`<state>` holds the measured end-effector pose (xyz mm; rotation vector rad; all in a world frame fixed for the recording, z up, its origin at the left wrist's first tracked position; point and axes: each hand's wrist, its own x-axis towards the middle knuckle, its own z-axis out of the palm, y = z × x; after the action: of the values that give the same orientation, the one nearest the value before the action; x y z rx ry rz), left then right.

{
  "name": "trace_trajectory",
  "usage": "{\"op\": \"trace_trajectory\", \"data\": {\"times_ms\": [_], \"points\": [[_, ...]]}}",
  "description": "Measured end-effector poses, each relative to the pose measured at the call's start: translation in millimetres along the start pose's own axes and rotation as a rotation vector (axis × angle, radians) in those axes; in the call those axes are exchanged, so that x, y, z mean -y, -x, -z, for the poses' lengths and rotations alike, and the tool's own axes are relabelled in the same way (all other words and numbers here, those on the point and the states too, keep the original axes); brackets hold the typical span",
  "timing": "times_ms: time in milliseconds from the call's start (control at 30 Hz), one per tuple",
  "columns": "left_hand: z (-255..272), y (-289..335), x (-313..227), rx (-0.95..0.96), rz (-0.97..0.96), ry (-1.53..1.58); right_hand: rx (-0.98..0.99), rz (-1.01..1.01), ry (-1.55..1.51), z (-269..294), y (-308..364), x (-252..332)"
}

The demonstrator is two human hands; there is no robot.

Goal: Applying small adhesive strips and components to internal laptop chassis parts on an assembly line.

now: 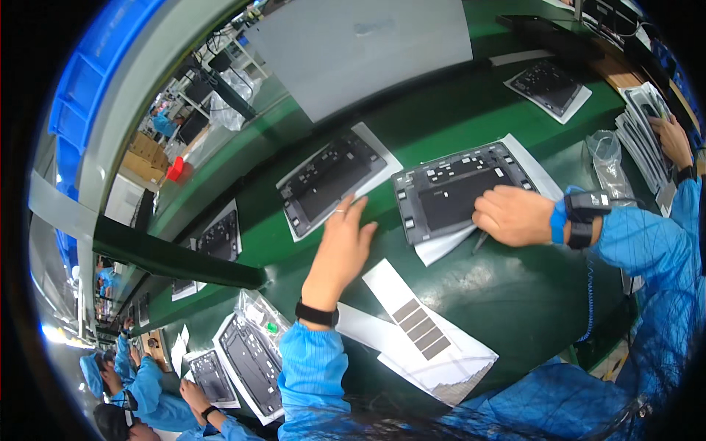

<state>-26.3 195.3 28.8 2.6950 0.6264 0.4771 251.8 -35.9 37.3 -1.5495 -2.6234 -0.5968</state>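
Observation:
My right hand (515, 213) is closed over a dark tablet-sized panel (456, 206) lying on a white sheet. From beneath its curled fingers pokes a thin dark pointed tool (479, 242); its exact kind is hidden. My left hand (344, 246) has its fingers stretched out and holds nothing. Its fingertips are at the lower right edge of a second dark panel (334, 176) on white backing; whether they touch it I cannot tell. Nearer me lies a white strip with several dark grey rectangular pieces (419, 327), on top of white paper (471, 360).
Further panels lie along the green bench, one (548, 88) far right, another (219, 237) left. A large grey board (368, 51) stands behind. At right, a co-worker's hand (671, 140) touches stacked wrapped sheets (643, 132). A green metal bar (176, 253) crosses at left. Co-workers sit lower left.

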Motion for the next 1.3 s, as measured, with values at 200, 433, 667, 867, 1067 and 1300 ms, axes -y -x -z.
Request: {"op": "trace_trajectory", "data": {"times_ms": [200, 433, 667, 867, 1067, 1300], "points": [[-3.8, 47.3, -69.0, 0.253, -0.105, 0.171, 0.125, -0.081, -0.102, 15.3, 40.4, 66.5], [4.7, 97.7, -99.3, 0.447, -0.022, 0.066, -0.082, -0.850, -1.489, 68.1, 40.5, 154.5], [-18.5, 117.4, -126.0, 0.594, -0.108, 0.068, -0.099, -0.888, -1.453, 52.5, 41.0, 219.3], [-22.1, 126.1, -127.9, 0.559, -0.093, 0.015, -0.086, -1.002, -1.372, 61.1, 43.1, 232.5], [-22.6, 125.7, -133.6, 0.558, -0.101, -0.003, -0.096, -1.208, -1.593, 63.4, 39.5, 257.1], [-27.4, 126.6, -133.3, 0.496, -0.138, -0.030, -0.112, -1.267, -1.477, 60.8, 27.6, 264.2]]}}
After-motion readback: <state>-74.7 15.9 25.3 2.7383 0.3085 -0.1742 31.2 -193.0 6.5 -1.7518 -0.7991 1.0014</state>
